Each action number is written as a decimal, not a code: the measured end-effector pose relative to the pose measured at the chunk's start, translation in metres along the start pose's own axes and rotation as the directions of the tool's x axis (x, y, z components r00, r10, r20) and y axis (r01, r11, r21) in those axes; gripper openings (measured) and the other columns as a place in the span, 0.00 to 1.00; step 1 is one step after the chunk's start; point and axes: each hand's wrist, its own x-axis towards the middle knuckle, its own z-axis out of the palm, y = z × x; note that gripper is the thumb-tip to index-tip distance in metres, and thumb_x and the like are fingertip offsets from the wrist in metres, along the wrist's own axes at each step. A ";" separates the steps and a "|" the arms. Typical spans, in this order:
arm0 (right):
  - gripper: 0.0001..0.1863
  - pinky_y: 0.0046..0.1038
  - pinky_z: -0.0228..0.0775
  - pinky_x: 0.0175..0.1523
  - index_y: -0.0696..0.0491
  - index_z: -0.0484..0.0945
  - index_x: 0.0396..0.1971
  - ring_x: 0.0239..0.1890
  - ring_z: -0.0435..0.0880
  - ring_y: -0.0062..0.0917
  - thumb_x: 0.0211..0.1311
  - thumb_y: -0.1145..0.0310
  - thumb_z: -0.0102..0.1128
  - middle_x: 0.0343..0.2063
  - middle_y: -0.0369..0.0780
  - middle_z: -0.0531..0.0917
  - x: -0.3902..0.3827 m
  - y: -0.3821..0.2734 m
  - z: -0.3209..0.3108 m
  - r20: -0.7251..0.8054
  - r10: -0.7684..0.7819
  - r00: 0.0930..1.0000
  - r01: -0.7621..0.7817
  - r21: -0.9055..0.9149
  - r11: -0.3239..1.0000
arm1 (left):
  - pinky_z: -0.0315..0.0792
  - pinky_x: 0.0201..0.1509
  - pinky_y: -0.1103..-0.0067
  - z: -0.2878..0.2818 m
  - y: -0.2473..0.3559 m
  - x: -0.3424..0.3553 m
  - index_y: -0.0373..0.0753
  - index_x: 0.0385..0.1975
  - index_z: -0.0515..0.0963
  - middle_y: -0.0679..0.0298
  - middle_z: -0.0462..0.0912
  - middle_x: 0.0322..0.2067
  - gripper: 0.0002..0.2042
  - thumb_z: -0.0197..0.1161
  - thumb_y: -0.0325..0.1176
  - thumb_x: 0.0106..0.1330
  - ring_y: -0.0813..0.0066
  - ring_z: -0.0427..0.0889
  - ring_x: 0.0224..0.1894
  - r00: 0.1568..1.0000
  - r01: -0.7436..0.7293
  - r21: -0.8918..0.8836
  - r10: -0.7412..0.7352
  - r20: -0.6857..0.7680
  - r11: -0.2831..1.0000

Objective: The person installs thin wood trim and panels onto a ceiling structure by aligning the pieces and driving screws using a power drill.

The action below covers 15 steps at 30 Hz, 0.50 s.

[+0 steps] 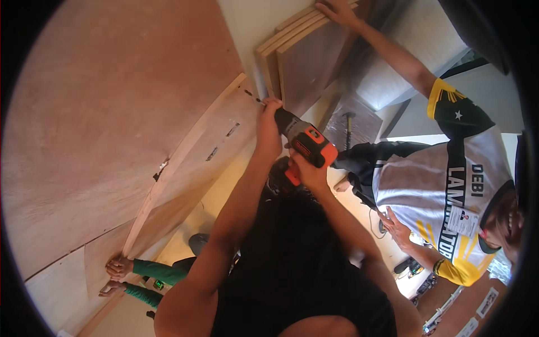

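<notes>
An orange, black and grey power drill (310,145) is held level with its nose against the wooden panel. My right hand (309,171) is closed round its handle. My left hand (268,132) is closed at the drill's front end, its fingers by the chuck and the dark bit; exactly what they pinch is partly hidden. The bit points at a dark slot near the upper end of the pale wooden strip (188,143) on the panel's edge. More dark slots show along the panel's side face (222,140).
A large brown plywood panel (123,106) fills the left. Another person's hands (118,268), in green sleeves, touch its lower edge. At right, a person in a white, black and yellow shirt (415,174) rests one hand on stacked boards (309,62). A hammer (348,126) lies beyond the drill.
</notes>
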 end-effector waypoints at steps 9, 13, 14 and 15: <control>0.08 0.26 0.77 0.36 0.58 0.83 0.39 0.30 0.85 0.22 0.60 0.75 0.69 0.30 0.37 0.86 0.024 0.025 -0.013 0.130 -0.027 0.991 0.042 -0.112 0.993 | 0.75 0.42 0.76 0.000 0.010 -0.001 0.41 0.67 0.60 0.61 0.70 0.42 0.31 0.58 0.39 0.64 0.71 0.75 0.40 0.988 -0.068 0.139 0.085 -0.125 0.988; 0.12 0.32 0.79 0.43 0.58 0.84 0.41 0.36 0.88 0.32 0.57 0.73 0.70 0.34 0.42 0.88 0.011 0.028 -0.016 0.142 -0.090 0.986 0.127 -0.274 0.953 | 0.75 0.41 0.74 -0.003 0.012 -0.015 0.47 0.74 0.46 0.58 0.70 0.41 0.40 0.59 0.37 0.62 0.69 0.75 0.38 0.990 -0.022 0.071 0.032 -0.138 0.997; 0.12 0.32 0.79 0.43 0.58 0.84 0.41 0.36 0.88 0.33 0.57 0.73 0.70 0.34 0.42 0.88 0.009 0.028 -0.013 0.139 -0.108 0.984 0.146 -0.299 0.943 | 0.75 0.41 0.74 -0.006 0.013 -0.016 0.47 0.74 0.45 0.58 0.69 0.41 0.41 0.59 0.37 0.62 0.69 0.74 0.38 0.985 -0.041 0.097 0.056 -0.161 0.994; 0.12 0.32 0.79 0.43 0.58 0.84 0.41 0.37 0.88 0.33 0.57 0.73 0.70 0.34 0.42 0.88 0.005 0.028 -0.011 0.137 -0.126 0.983 0.163 -0.309 0.937 | 0.75 0.41 0.74 -0.009 0.014 -0.014 0.48 0.75 0.43 0.58 0.69 0.41 0.42 0.59 0.36 0.62 0.69 0.74 0.37 0.980 -0.057 0.125 0.079 -0.181 0.990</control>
